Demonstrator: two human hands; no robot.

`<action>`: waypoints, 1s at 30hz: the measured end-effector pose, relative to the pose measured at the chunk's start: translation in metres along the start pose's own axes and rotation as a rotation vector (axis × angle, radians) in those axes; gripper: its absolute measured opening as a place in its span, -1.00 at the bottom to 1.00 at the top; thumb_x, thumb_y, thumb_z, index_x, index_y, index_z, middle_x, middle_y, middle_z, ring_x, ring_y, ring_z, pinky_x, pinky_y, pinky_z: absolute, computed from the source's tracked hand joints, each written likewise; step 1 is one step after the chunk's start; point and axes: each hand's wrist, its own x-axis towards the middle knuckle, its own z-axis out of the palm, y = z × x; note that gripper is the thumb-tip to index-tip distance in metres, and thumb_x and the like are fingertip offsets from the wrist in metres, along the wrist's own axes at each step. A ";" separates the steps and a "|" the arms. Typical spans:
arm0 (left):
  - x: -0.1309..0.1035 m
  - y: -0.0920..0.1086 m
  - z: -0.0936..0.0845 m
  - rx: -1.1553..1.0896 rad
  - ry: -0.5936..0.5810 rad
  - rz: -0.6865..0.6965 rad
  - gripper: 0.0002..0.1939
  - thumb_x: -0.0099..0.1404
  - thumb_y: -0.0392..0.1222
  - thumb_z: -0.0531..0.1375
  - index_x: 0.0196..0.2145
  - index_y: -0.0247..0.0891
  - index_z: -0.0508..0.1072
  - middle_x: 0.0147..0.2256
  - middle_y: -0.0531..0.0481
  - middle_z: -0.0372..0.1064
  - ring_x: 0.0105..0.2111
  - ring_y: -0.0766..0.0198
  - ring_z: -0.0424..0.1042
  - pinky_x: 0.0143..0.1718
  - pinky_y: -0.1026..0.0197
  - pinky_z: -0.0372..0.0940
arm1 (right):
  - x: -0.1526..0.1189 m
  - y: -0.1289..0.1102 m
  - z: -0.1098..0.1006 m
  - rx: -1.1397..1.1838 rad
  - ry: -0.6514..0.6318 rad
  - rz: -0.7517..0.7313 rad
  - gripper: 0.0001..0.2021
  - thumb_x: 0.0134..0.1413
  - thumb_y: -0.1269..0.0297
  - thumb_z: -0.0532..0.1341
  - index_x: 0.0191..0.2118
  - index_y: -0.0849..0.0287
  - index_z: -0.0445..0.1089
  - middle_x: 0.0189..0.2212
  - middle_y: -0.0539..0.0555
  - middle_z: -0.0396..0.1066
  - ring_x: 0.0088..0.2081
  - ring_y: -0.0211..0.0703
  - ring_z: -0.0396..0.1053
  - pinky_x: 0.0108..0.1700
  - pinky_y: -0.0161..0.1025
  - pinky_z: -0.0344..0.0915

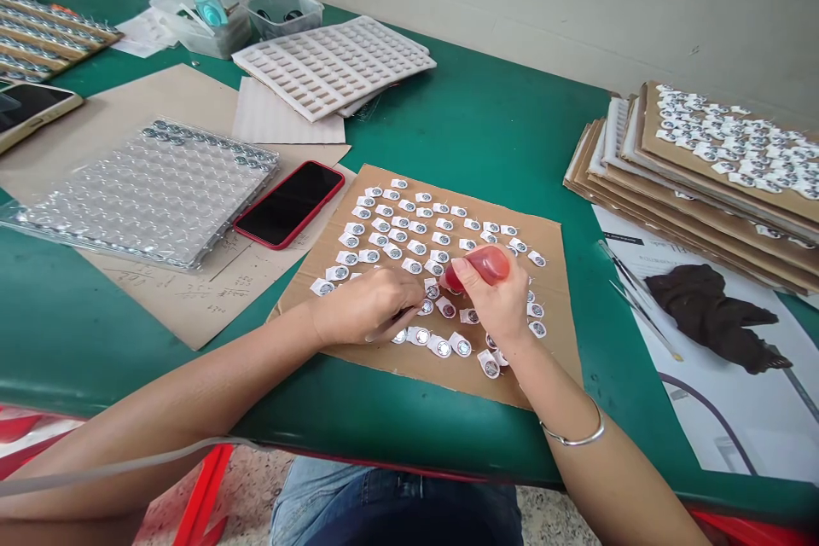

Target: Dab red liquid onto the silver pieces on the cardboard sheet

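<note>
My right hand (502,303) is wrapped round a small red squeeze bottle (490,264), tilted with its narrow end down and to the left, over the middle of a cardboard sheet (358,367). Rows of small round pieces on white paper tabs (439,346) lie on that sheet. My left hand (377,303) rests at the sheet's left side with its fingers curled together, close to the bottle's tip. What those fingers hold, if anything, is hidden. Some of the round pieces are covered by my hands.
A red-cased phone (290,205) and a clear tray (147,196) lie to the left. White foam trays (336,60) and plastic boxes (217,21) stand behind. Stacked cardboard sheets (710,188), tweezers (640,299) and a dark cloth (710,311) are at the right.
</note>
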 end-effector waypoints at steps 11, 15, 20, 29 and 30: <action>0.000 0.000 -0.001 -0.044 0.003 -0.007 -0.82 0.27 -0.41 0.01 -0.38 -0.34 0.40 -0.44 -0.11 0.40 -0.44 0.22 0.37 -0.40 0.18 0.24 | 0.001 -0.001 -0.002 -0.033 0.008 -0.003 -0.71 -0.08 -0.01 0.28 -0.43 0.13 0.36 -0.48 0.03 0.42 -0.42 -0.16 0.37 -0.37 -0.16 0.37; 0.000 0.000 -0.001 -0.045 -0.003 -0.011 -0.83 0.25 -0.42 0.02 -0.40 -0.34 0.39 -0.45 -0.10 0.40 -0.46 0.23 0.35 -0.41 0.19 0.23 | 0.002 -0.001 -0.002 -0.045 0.006 -0.010 -0.72 -0.08 0.00 0.28 -0.44 0.12 0.36 -0.48 0.03 0.42 -0.42 -0.16 0.37 -0.36 -0.17 0.36; 0.001 0.000 0.000 -0.048 0.011 0.000 -0.82 0.22 -0.44 0.01 -0.40 -0.32 0.39 -0.48 -0.06 0.37 -0.49 0.25 0.32 -0.44 0.20 0.21 | 0.002 -0.001 -0.003 -0.066 0.023 -0.026 -0.71 -0.08 -0.01 0.28 -0.45 0.12 0.35 -0.50 0.02 0.41 -0.43 -0.17 0.35 -0.36 -0.16 0.36; 0.001 -0.004 0.001 -0.118 0.050 0.013 -0.85 0.21 -0.44 0.03 -0.40 -0.33 0.38 -0.47 -0.08 0.38 -0.47 0.25 0.35 -0.42 0.20 0.25 | 0.002 -0.001 -0.004 -0.064 0.035 -0.029 -0.73 -0.09 0.03 0.30 -0.46 0.12 0.34 -0.48 0.02 0.41 -0.43 -0.19 0.35 -0.37 -0.18 0.36; 0.000 -0.005 0.001 -0.129 0.056 0.012 -0.85 0.20 -0.44 0.04 -0.40 -0.33 0.38 -0.46 -0.08 0.39 -0.45 0.24 0.37 -0.41 0.20 0.26 | 0.002 -0.001 -0.004 -0.069 0.035 -0.034 -0.73 -0.09 0.03 0.30 -0.46 0.12 0.34 -0.48 0.02 0.41 -0.43 -0.19 0.35 -0.37 -0.18 0.36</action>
